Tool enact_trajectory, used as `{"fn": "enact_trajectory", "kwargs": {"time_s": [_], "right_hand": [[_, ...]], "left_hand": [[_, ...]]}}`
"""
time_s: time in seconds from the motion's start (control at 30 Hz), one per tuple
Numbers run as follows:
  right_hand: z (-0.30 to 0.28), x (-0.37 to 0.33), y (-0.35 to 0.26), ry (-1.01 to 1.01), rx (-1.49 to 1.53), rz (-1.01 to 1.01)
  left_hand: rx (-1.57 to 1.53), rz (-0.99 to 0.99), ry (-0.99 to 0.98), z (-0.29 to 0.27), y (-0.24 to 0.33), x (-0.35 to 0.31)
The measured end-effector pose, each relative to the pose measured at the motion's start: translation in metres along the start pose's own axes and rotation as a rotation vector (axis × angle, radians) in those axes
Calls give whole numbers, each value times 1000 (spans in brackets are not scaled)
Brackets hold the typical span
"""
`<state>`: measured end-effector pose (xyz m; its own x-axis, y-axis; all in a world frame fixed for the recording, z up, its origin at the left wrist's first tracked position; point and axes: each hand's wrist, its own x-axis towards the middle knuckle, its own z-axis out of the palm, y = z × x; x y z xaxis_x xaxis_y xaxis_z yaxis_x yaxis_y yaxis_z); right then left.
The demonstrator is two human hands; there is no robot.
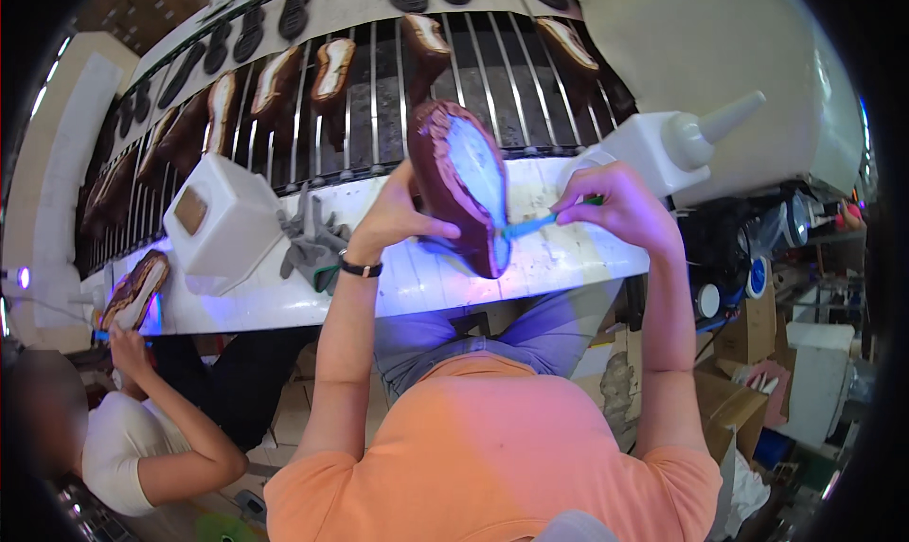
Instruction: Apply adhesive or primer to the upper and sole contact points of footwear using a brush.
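My left hand point(390, 218) is closed around a brown shoe upper point(431, 177), held tilted above the white table point(559, 258). The pale underside of the upper is turned to the right, lit by bluish light, with gathered edges round its rim. In my right hand point(620, 204), thumb and fingers pinch a thin brush point(532, 226) with a blue-green end. Its tip meets the lower part of the underside, near the edge. Just beyond my right hand lies a white plastic bottle point(653, 149) with a long nozzle.
Grey gloves point(311, 244) and a white container point(222, 225) lie left of my left hand. Ahead runs a barred rack point(374, 97) with several brown uppers, and dark soles point(295, 12) behind. At the left, a co-worker's hand point(130, 348) is at another upper point(137, 291).
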<state>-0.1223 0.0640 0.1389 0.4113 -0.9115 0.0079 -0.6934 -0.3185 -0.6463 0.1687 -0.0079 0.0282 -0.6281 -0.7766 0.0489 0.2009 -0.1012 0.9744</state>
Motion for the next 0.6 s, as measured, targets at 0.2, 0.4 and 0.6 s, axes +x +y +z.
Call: {"fn": "enact_trajectory", "kwargs": {"time_s": [0.2,0.4,0.6], "right_hand": [[20,-63,72,536,-174,535],[60,-53,93,506,-509,758],[61,-43,99,391,-632,796]], "left_hand": [[92,-249,254,6,-16,-9],[897,-229,282,23,-52,-30],[1515,-174,21,82,-34,-98]]}}
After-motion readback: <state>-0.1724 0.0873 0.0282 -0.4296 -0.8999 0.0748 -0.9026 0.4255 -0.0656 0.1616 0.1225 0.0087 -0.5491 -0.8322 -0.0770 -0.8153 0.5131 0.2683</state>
